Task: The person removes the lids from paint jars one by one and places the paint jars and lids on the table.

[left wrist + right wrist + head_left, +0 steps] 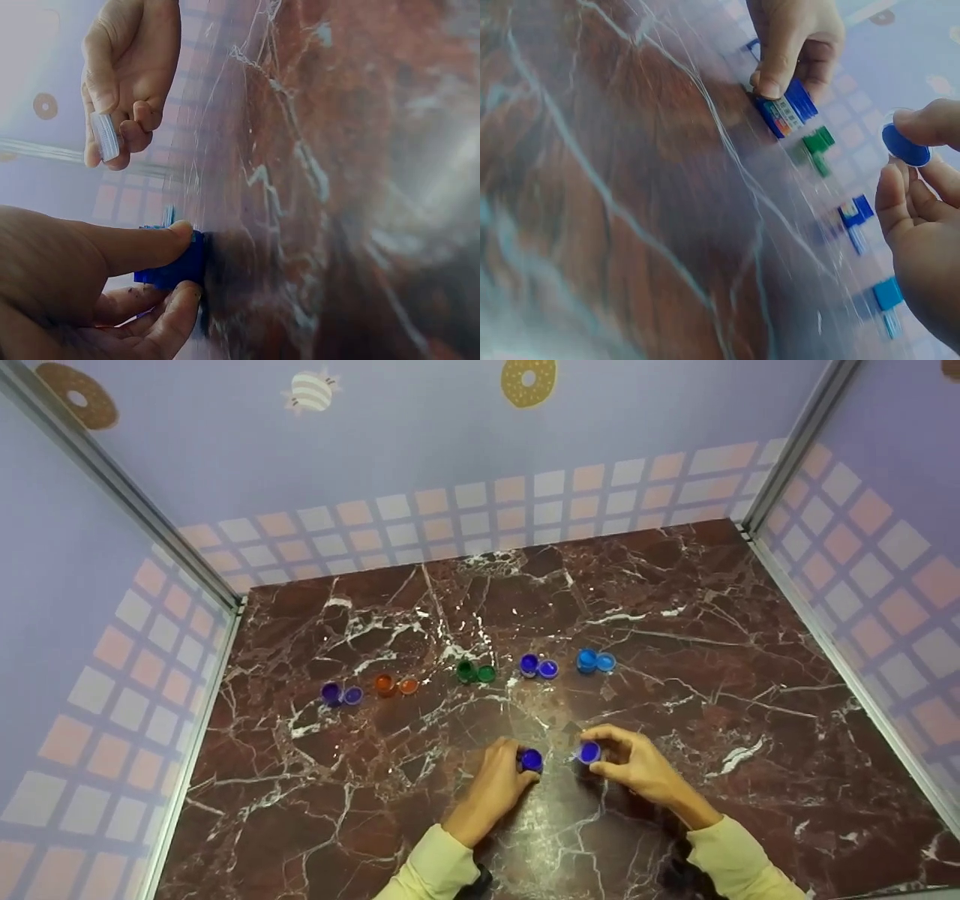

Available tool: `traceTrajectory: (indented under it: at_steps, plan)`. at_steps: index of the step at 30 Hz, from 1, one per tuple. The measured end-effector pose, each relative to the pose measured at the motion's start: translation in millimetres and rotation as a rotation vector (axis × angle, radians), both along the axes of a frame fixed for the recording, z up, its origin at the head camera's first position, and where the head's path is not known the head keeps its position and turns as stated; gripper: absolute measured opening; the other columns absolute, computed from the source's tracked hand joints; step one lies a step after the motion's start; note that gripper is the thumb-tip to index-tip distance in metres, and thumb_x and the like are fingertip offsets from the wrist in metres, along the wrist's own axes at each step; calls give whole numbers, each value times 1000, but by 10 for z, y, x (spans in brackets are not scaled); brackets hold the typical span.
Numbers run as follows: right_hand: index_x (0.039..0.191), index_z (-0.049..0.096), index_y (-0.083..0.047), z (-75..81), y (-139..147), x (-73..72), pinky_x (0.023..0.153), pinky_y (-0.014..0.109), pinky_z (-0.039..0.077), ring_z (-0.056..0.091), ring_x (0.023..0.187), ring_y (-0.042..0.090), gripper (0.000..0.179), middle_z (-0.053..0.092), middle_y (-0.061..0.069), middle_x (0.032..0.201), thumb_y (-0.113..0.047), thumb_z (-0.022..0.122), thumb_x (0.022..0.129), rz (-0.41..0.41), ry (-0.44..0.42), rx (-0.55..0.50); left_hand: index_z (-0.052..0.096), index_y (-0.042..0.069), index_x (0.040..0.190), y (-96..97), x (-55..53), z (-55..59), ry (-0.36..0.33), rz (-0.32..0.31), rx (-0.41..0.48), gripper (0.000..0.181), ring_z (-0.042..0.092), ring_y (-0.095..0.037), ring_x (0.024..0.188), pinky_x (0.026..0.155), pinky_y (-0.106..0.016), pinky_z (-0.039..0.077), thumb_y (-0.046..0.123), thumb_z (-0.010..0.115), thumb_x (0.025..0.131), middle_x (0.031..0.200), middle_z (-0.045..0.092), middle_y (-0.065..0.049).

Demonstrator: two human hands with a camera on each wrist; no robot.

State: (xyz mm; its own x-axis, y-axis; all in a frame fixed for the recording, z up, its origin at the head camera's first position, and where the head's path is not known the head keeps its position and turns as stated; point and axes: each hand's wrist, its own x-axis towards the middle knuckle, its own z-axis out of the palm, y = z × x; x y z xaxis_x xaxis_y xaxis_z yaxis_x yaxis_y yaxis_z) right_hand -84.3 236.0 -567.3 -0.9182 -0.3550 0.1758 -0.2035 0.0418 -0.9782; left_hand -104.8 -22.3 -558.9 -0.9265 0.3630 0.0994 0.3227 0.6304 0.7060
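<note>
My left hand (496, 774) grips a small blue paint pot (532, 759) between thumb and fingers, its open mouth facing up. In the left wrist view the pot's base is right at the tabletop. A printed label (782, 116) shows on the pot's side in the right wrist view. To the right, my right hand (639, 761) pinches a round clear lid (589, 752) by its edge, raised above the table. Blue paint coats the lid's inner face, which is turned up toward the head camera. A gap separates lid and pot.
Farther back stand several open paint pots in a row, each with its lid beside it: purple (331, 694), orange (385, 684), green (466, 670), blue (529, 664) and light blue (587, 661). Patterned walls (480, 450) enclose the dark marbled table (300, 810) at the back and sides.
</note>
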Motion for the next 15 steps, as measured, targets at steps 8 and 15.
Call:
traceTrajectory:
  at_steps: [8,15]
  plan:
    - [131,52,23,-12,209,16,82,20,55,66,101,14,45,49,43,125,16,66,89,-25,71,-41,69,-2,101,211,-75,19,56,-51,-48,31,64,-34,98,90,-44,53,6,87,78,99,67,-12]
    - [129,54,24,14,361,33,91,21,54,64,107,11,45,48,43,124,16,69,87,-77,89,-16,73,1,101,402,-164,5,59,-84,-50,29,69,-28,95,86,-37,56,5,88,76,98,72,-12]
